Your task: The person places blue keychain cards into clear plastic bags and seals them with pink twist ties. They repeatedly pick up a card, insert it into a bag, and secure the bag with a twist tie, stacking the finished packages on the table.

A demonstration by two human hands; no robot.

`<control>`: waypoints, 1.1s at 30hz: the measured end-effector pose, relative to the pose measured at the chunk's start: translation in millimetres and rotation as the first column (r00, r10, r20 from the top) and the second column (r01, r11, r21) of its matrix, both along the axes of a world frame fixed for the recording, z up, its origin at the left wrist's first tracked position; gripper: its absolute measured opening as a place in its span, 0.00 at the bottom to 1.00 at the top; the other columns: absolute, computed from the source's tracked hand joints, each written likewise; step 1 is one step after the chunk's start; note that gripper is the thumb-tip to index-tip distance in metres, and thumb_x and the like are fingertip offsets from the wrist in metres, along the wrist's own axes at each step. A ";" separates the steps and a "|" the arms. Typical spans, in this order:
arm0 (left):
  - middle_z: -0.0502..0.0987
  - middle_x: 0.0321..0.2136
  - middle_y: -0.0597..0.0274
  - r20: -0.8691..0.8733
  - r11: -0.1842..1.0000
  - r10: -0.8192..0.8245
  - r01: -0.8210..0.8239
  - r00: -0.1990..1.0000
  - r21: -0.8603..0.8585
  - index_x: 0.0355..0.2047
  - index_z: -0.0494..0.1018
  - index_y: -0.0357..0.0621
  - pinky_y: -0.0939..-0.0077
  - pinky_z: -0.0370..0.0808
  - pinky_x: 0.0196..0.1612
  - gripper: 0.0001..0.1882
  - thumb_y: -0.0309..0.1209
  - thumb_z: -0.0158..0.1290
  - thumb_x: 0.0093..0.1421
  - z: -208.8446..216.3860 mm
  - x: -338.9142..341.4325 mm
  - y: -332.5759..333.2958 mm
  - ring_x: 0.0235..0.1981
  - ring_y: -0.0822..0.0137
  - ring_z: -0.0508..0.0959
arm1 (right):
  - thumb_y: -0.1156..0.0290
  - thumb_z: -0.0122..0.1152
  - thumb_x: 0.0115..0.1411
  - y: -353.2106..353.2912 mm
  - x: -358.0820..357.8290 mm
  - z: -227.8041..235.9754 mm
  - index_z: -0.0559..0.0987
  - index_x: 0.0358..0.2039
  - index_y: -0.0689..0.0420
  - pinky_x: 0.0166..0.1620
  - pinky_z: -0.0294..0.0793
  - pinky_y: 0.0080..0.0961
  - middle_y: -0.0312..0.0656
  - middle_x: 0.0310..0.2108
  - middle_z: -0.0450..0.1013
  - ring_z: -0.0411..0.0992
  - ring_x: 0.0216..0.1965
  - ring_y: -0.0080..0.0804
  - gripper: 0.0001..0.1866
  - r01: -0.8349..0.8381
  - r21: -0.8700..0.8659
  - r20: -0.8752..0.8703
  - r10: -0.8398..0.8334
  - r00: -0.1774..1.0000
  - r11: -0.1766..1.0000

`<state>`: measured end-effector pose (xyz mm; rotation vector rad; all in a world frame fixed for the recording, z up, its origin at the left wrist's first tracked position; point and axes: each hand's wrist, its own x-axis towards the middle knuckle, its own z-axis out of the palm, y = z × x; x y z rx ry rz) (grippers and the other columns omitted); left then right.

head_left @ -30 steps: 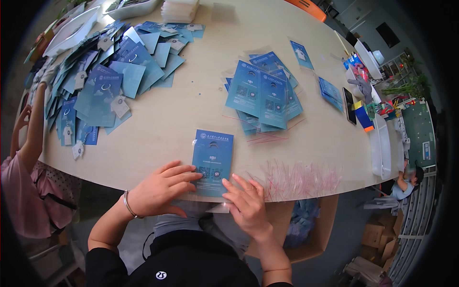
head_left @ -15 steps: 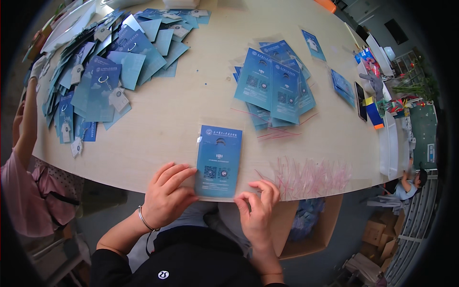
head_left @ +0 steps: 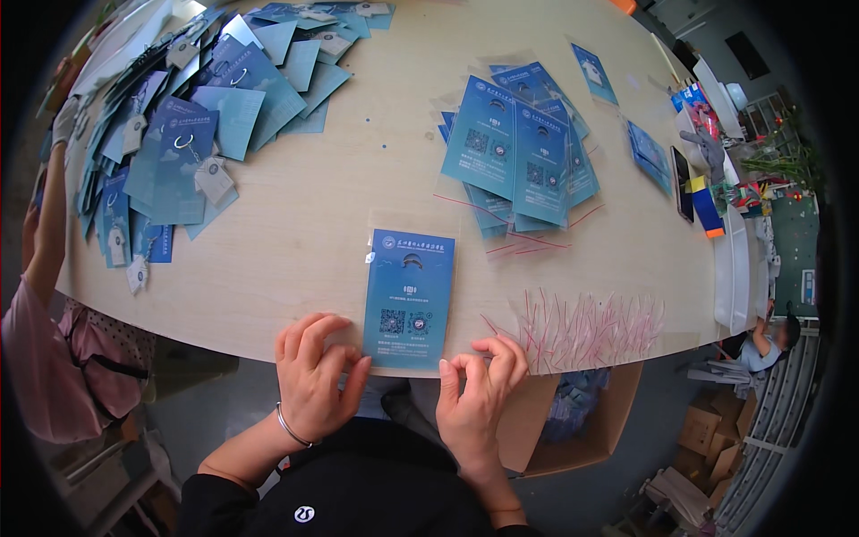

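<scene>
Pile of cards (head_left: 228, 112), up-left of blue card (head_left: 412, 300): overlapping, cut off at top. Clear sleeve (head_left: 416, 220) hard to make out at its lower corners. Card flat on table (head_left: 268, 268), left hand (head_left: 313, 380) by lower-left corner, right hand (head_left: 474, 394) by lower-right; both curled narrow, pinch can't tell.

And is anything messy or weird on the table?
Nothing looks spilled or broken. The heap of blue cards at the left looks messy: its cards lie at many angles, while the sleeved card between the left hand and right hand lies nearly straight.
</scene>
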<state>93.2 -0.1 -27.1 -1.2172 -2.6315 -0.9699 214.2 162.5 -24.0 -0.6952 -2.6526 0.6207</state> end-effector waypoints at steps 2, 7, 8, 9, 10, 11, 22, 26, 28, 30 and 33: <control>0.74 0.47 0.53 0.000 1.000 0.006 -0.006 1.000 -0.003 0.28 0.73 0.45 0.57 0.63 0.53 0.09 0.27 0.64 0.49 0.4 0.1 0.6 0.51 0.51 0.73 | 0.67 0.66 0.59 -0.2 -0.4 0.3 0.74 0.30 0.56 0.57 0.56 0.50 0.45 0.47 0.65 0.60 0.56 0.51 0.09 0.002 0.007 -0.001 -0.002 1.000 1.000; 0.73 0.45 0.53 0.023 0.998 0.043 -0.042 0.999 -0.053 0.29 0.73 0.44 0.57 0.63 0.53 0.09 0.27 0.63 0.49 9.7 0.2 6.0 0.50 0.52 0.74 | 0.68 0.68 0.56 -2.4 -2.4 0.3 0.74 0.30 0.56 0.57 0.56 0.51 0.47 0.47 0.65 0.60 0.56 0.52 0.10 0.027 0.018 -0.018 -0.026 0.999 0.999; 0.73 0.47 0.52 -0.012 0.998 0.046 -0.047 0.999 -0.046 0.32 0.74 0.43 0.57 0.63 0.54 0.09 0.27 0.62 0.51 7.5 3.2 6.5 0.51 0.52 0.73 | 0.68 0.68 0.56 -3.2 -2.4 0.0 0.74 0.30 0.55 0.57 0.56 0.51 0.47 0.47 0.65 0.60 0.56 0.52 0.10 0.042 0.007 -0.030 -0.042 0.999 0.999; 0.73 0.49 0.52 -0.048 0.998 0.050 -0.051 0.998 -0.039 0.35 0.75 0.42 0.56 0.63 0.55 0.10 0.26 0.61 0.52 2.6 8.4 6.0 0.53 0.52 0.73 | 0.69 0.69 0.55 -4.6 -1.9 -1.2 0.74 0.30 0.55 0.57 0.56 0.51 0.48 0.48 0.65 0.60 0.56 0.52 0.10 0.058 -0.005 -0.041 -0.058 0.997 0.998; 0.73 0.51 0.51 -0.086 0.998 0.060 -0.063 0.994 -0.026 0.38 0.76 0.41 0.56 0.64 0.56 0.11 0.26 0.59 0.53 -0.2 10.9 7.3 0.55 0.52 0.72 | 0.69 0.69 0.55 -4.7 -2.7 -1.2 0.74 0.30 0.55 0.57 0.56 0.52 0.48 0.48 0.65 0.60 0.56 0.52 0.10 0.067 -0.012 -0.057 -0.068 0.996 0.998; 0.71 0.54 0.50 -0.057 0.993 -0.113 0.111 0.992 -0.036 0.42 0.76 0.40 0.55 0.62 0.59 0.14 0.25 0.57 0.54 -0.5 10.2 9.5 0.57 0.52 0.71 | 0.69 0.69 0.55 -5.7 -3.1 -1.3 0.74 0.30 0.55 0.57 0.56 0.53 0.48 0.48 0.65 0.60 0.56 0.53 0.10 0.080 -0.001 -0.072 -0.080 0.994 0.997; 0.58 0.68 0.41 -0.136 0.833 -0.480 0.402 0.867 -0.380 0.69 0.59 0.46 0.45 0.51 0.69 0.35 0.42 0.50 0.64 -6.2 19.5 15.7 0.71 0.46 0.57 | 0.74 0.67 0.55 25.1 -15.1 9.3 0.76 0.45 0.58 0.59 0.62 0.50 0.49 0.52 0.65 0.63 0.57 0.52 0.16 -0.004 0.184 -0.108 0.024 0.994 0.983; 0.56 0.68 0.41 0.018 0.823 -0.472 0.447 0.882 -0.351 0.69 0.58 0.44 0.45 0.51 0.69 0.43 0.53 0.56 0.59 8.0 1.4 6.5 0.71 0.45 0.55 | 0.75 0.66 0.56 60.4 -71.6 33.4 0.73 0.51 0.64 0.59 0.66 0.45 0.54 0.55 0.66 0.65 0.58 0.53 0.23 -0.010 0.296 -0.116 0.046 0.992 0.955; 0.55 0.69 0.38 0.019 0.817 -0.430 0.397 0.903 -0.419 0.68 0.57 0.41 0.44 0.50 0.70 0.46 0.54 0.59 0.56 11.9 -10.5 4.2 0.72 0.44 0.53 | 0.75 0.66 0.56 76.2 -91.6 27.6 0.71 0.54 0.66 0.58 0.68 0.44 0.56 0.56 0.66 0.66 0.58 0.54 0.25 0.090 0.320 -0.108 -0.058 0.992 0.943; 0.52 0.70 0.40 0.012 0.806 -0.404 0.362 0.915 -0.468 0.68 0.57 0.39 0.43 0.48 0.70 0.49 0.57 0.58 0.55 11.0 -25.2 3.0 0.73 0.44 0.49 | 0.75 0.64 0.57 88.3 -97.5 24.5 0.73 0.51 0.68 0.55 0.72 0.42 0.58 0.53 0.69 0.70 0.54 0.55 0.22 0.100 0.296 -0.028 -0.096 0.995 0.950; 0.52 0.71 0.45 0.025 0.799 -0.456 0.421 0.890 -0.430 0.69 0.56 0.39 0.43 0.45 0.71 0.49 0.61 0.53 0.58 8.5 -53.5 6.4 0.73 0.43 0.47 | 0.77 0.62 0.58 103.5 -95.7 19.2 0.76 0.47 0.69 0.51 0.76 0.40 0.57 0.48 0.74 0.75 0.48 0.54 0.16 0.094 0.263 0.108 -0.127 0.986 0.960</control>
